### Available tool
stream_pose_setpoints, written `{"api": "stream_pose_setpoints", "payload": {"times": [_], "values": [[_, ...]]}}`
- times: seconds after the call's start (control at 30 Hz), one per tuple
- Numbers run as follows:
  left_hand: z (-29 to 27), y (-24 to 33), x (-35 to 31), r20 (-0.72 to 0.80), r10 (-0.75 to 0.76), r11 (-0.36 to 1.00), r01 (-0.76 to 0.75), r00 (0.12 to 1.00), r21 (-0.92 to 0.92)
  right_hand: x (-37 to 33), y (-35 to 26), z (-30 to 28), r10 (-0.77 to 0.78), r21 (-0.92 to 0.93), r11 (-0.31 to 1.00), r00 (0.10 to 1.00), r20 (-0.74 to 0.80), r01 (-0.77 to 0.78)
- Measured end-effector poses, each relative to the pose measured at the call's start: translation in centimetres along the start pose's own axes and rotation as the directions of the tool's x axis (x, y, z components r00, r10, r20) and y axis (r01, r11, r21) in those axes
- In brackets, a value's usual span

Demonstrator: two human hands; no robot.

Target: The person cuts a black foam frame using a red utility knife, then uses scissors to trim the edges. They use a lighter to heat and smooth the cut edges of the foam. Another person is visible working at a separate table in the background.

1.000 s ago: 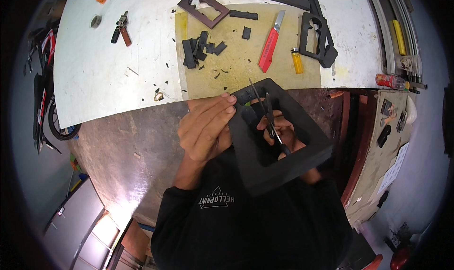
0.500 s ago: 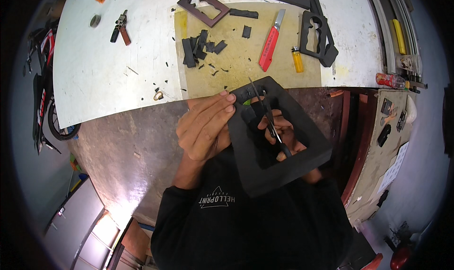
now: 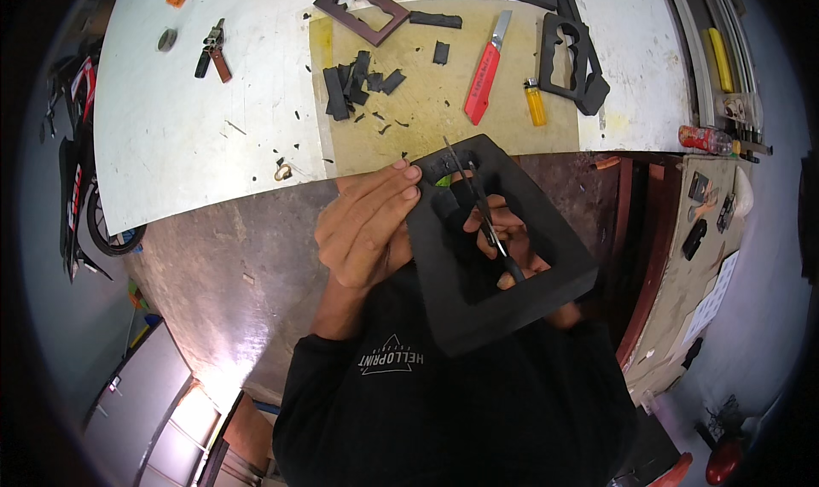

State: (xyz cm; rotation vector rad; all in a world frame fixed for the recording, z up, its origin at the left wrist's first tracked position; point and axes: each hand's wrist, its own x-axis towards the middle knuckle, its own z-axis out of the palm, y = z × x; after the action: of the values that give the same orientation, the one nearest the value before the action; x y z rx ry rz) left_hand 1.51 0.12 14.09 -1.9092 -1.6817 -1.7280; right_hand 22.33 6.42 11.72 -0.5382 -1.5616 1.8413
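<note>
A thick black foam frame [image 3: 512, 312] with a cut-out middle is held tilted in front of my chest. My left hand [image 3: 367, 227] is closed on its upper left edge, fingertips on the front face and thumb hidden. Through the opening shows my right hand [image 3: 512, 235], its fingers wrapped round the handles of a pair of scissors [image 3: 485, 205]. The scissor blades point up and away, spread apart near the inside of the frame's far end. A dark foam flap [image 3: 446, 204] sits beside them at the inner edge. Part of my right hand is hidden behind the frame.
On the white table [image 3: 171, 137] lie a red utility knife [image 3: 484, 81], a yellow lighter [image 3: 534, 103], foam scraps [image 3: 345, 86], a brown frame [image 3: 363, 11], a black frame [image 3: 563, 56] and keys [image 3: 215, 52]. A cluttered bench [image 3: 674, 308] stands right.
The table and its things sit slightly higher in view. The frame and both hands have barely shifted, and the scissors keep nearly the same pose.
</note>
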Motion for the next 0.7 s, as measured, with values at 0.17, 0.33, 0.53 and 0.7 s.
{"api": "stream_pose_setpoints", "payload": {"times": [0.17,0.33,0.53,0.7], "values": [[-0.1,-0.2,0.5,-0.001,0.016,1.000,-0.016,1.000,-0.009,-0.3,0.8,0.0,-0.044,0.044,0.998,0.999,0.009,0.044],[-0.1,-0.2,0.1,0.016,0.006,1.000,-0.006,1.000,-0.002,-0.5,0.7,0.2,-0.030,0.086,0.996,0.999,-0.020,0.032],[0.0,-0.2,0.0,0.016,0.017,1.000,-0.017,1.000,0.006,-0.8,0.1,0.5,-0.011,0.097,0.995,0.998,-0.066,0.017],[-0.1,0.0,0.3,0.018,0.015,1.000,-0.015,1.000,0.019,-1.2,0.1,0.3,0.047,0.095,0.995,0.997,-0.056,-0.042]]}}
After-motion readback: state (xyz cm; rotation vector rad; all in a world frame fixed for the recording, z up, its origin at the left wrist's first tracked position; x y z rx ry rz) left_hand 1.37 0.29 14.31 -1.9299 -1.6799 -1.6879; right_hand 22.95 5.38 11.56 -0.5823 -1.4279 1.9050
